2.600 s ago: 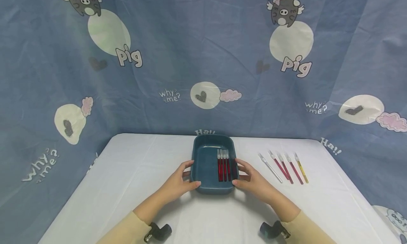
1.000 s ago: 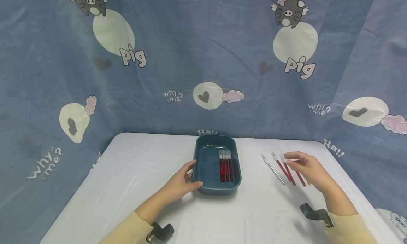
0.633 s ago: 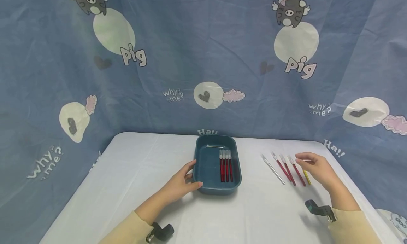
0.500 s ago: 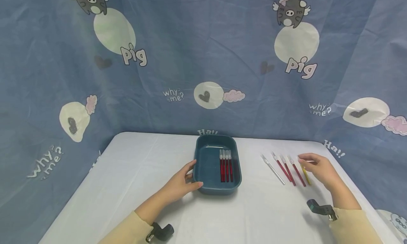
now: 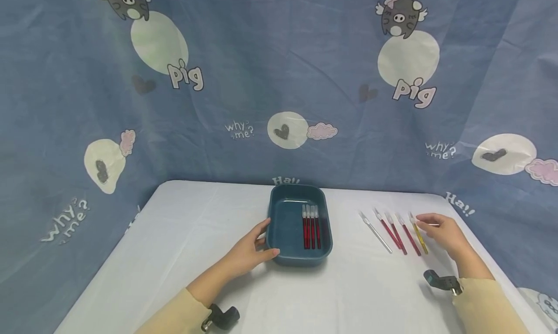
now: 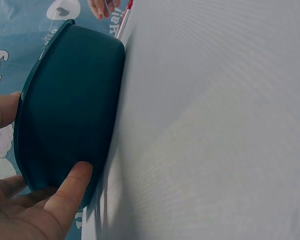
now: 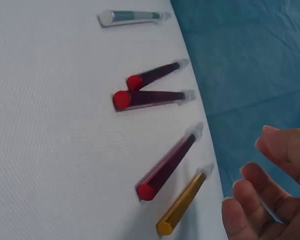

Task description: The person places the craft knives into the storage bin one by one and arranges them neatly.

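My left hand (image 5: 248, 249) holds the left side and near-left corner of a dark blue tray (image 5: 285, 237). In the left wrist view, fingers and thumb rest on the outer wall and rim of the tray (image 6: 70, 100). Several red craft knives (image 5: 310, 232) with clear caps lie side by side along the tray's right half. Just right of a yellow craft knife (image 5: 419, 235), my right hand (image 5: 442, 232) is raised with loosely bent fingers. The right wrist view shows that hand (image 7: 275, 195) holding nothing, a gap between it and the yellow knife (image 7: 182, 205).
Left of the yellow knife lie several red craft knives (image 5: 409, 235), two of them touching, and a silver one (image 5: 376, 232). A white cloth (image 5: 209, 213) covers the table. A blue printed curtain (image 5: 279, 82) hangs behind it.
My right hand has left the tray's right side and moved right over the loose knives. It has drawn off the yellow knife, now fully visible. The left hand has stayed at the tray.
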### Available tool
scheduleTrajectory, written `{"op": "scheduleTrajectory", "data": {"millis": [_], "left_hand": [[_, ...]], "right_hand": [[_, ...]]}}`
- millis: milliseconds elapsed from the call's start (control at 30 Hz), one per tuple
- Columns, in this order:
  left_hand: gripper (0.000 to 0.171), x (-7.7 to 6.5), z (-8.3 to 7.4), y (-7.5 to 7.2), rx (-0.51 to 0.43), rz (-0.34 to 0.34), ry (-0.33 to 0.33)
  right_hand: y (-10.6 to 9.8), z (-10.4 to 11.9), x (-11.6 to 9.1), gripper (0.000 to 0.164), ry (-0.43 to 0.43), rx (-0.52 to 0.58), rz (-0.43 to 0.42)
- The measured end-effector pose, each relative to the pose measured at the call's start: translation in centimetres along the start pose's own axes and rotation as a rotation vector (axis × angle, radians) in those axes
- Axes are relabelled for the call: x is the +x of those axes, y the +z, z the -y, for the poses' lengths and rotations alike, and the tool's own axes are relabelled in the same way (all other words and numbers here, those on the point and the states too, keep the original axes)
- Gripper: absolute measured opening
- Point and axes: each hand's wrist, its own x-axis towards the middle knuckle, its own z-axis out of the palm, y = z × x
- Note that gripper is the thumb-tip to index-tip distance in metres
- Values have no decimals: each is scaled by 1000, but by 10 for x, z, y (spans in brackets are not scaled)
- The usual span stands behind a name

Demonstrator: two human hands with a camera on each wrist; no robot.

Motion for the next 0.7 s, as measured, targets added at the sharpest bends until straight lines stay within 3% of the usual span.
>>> {"op": "scheduleTrajectory", "data": {"millis": [700], "left_hand": [[89, 0, -2, -1, -19, 3, -3]], "right_hand": [[8, -37, 18, 42, 40, 41, 46]]}}
